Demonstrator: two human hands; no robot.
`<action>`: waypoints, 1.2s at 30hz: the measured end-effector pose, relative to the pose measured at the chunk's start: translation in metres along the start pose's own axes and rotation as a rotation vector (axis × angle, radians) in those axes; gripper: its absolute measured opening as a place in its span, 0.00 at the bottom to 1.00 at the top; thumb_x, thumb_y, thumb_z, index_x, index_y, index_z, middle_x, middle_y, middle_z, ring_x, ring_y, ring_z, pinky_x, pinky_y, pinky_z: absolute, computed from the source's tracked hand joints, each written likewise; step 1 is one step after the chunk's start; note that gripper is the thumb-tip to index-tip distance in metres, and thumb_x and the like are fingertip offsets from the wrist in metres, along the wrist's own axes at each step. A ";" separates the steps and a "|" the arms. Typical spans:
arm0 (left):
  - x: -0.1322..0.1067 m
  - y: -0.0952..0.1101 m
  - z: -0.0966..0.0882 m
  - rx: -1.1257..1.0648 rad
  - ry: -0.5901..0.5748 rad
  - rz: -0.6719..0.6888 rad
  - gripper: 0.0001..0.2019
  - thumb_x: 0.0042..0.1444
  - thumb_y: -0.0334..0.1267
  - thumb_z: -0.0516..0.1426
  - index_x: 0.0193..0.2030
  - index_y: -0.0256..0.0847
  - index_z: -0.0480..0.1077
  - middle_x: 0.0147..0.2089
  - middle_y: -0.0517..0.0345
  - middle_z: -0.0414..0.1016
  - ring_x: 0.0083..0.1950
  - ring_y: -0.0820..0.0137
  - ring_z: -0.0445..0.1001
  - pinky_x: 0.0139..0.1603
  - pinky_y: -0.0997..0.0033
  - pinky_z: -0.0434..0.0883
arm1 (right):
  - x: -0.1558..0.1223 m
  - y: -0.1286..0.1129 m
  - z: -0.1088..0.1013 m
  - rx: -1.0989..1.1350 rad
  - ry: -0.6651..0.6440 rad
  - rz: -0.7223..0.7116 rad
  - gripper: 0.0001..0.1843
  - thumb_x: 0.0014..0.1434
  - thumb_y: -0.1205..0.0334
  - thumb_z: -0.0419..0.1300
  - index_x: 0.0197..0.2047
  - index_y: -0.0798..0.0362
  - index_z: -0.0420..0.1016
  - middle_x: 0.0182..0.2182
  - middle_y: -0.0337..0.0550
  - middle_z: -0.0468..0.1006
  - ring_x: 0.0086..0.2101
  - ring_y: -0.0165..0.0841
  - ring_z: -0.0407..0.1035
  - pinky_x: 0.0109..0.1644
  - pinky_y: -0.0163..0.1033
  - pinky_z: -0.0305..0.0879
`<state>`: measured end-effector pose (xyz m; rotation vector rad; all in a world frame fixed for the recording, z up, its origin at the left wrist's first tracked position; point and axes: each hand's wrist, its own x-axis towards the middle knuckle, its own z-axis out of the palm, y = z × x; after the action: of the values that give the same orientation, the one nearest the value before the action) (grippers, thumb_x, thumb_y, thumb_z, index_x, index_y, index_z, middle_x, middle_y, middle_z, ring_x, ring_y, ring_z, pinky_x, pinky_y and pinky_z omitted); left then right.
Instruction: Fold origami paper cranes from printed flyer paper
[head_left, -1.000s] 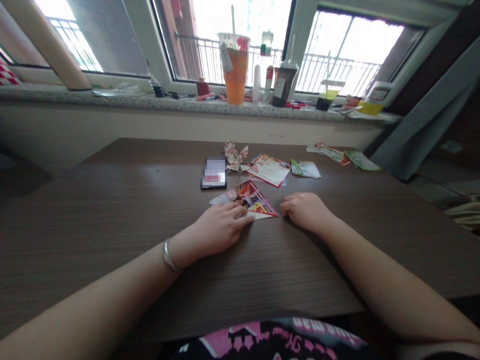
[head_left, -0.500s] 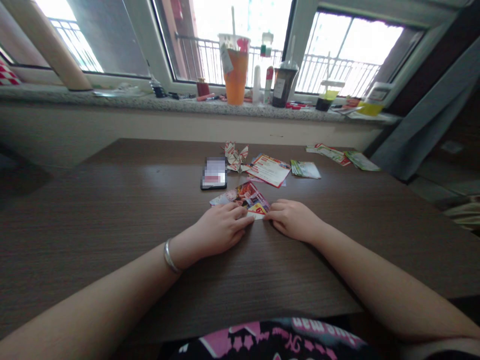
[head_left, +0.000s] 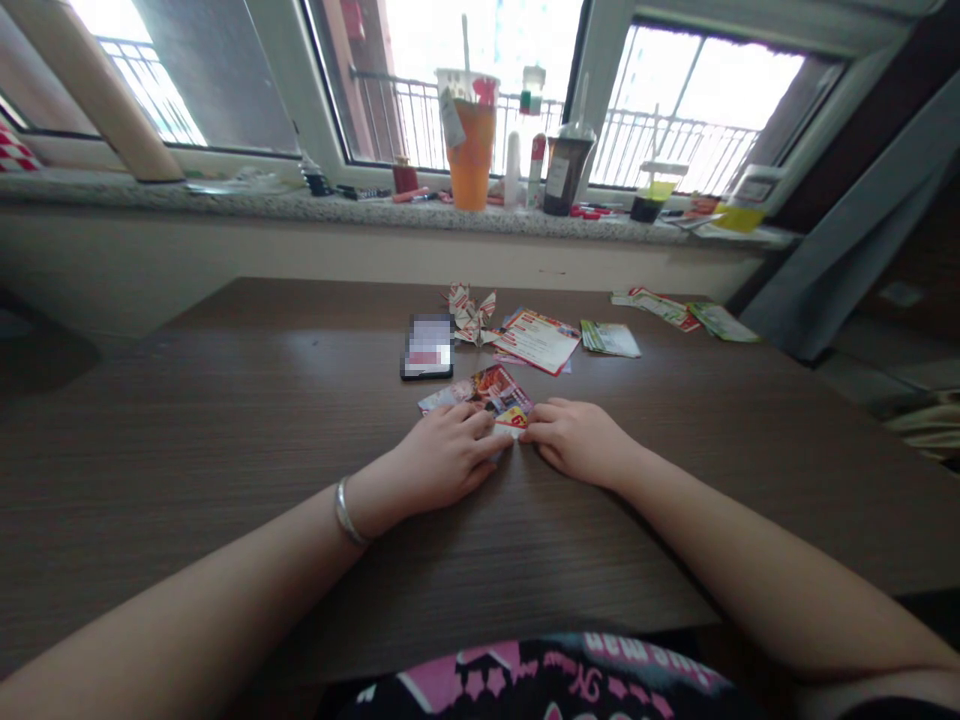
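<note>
A colourful folded paper flyer [head_left: 487, 392] lies on the brown wooden table [head_left: 225, 400] in front of me. My left hand [head_left: 442, 455] rests flat on its near left part, fingers stretched over it. My right hand [head_left: 574, 440] lies on the paper's near right corner, fingers curled and pressed down on the edge, fingertips almost touching those of the left hand. A silver bracelet [head_left: 345, 512] circles my left wrist.
Behind the paper lie a black phone [head_left: 427, 347], a folded paper crane [head_left: 471, 312], a red and white flyer [head_left: 540, 340] and more leaflets [head_left: 611, 338] to the right. The windowsill [head_left: 225, 200] carries an orange drink cup [head_left: 471, 140], a dark cup [head_left: 566, 165] and small bottles.
My right hand slid left from beside the paper onto its right corner, covering it and meeting the left hand. The left hand stayed in place.
</note>
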<state>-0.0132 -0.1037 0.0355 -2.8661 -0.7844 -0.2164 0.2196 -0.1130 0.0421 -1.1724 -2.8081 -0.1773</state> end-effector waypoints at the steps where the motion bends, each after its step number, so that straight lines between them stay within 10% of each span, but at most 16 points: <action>1: 0.000 0.000 0.000 0.002 -0.003 0.003 0.17 0.64 0.42 0.51 0.59 0.45 0.66 0.50 0.48 0.70 0.51 0.59 0.68 0.56 0.55 0.65 | 0.000 0.001 0.000 0.007 0.003 0.005 0.15 0.64 0.63 0.51 0.46 0.47 0.78 0.41 0.44 0.77 0.41 0.36 0.68 0.44 0.38 0.63; 36: -0.012 -0.024 -0.026 -0.155 -0.142 -0.028 0.11 0.59 0.30 0.52 0.43 0.42 0.75 0.46 0.54 0.75 0.49 0.65 0.73 0.54 0.64 0.69 | -0.003 0.007 0.006 0.052 0.044 0.016 0.16 0.62 0.67 0.53 0.44 0.44 0.80 0.42 0.42 0.78 0.42 0.35 0.70 0.43 0.38 0.65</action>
<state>-0.0381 -0.0937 0.0617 -3.0451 -0.8691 -0.0798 0.2263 -0.1093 0.0365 -1.1646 -2.7474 -0.1265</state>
